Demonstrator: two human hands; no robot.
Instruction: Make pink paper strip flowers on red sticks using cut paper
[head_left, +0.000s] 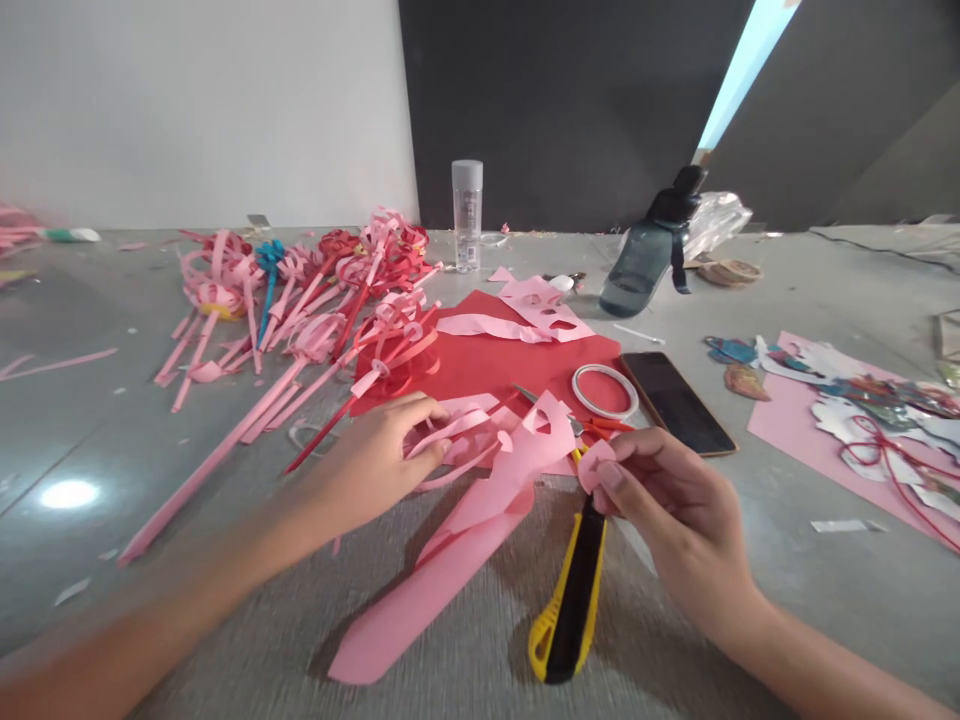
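My left hand [382, 450] is closed on thin pink paper strips [457, 430], pinching them between thumb and fingers. Between thumb and forefinger, my right hand [675, 510] grips a small round pink paper piece [595, 465]. Below that piece lies a yellow and black utility knife [574, 590], its upper end partly hidden. A long curled sheet of pink paper [442, 570] with a cut-out hole rests between my hands. Orange-handled scissors [604, 427] are partly covered behind my right hand. Farther back is red paper [480, 365] with a roll of white tape [604, 390] on it.
Several pink and red paper flowers on stems [300, 300] are heaped at the left. A phone [679, 402] lies right of the tape. A dark bottle [637, 260] and a clear bottle [467, 215] stand behind. Pink paper [780, 425] with cut-outs lies far right.
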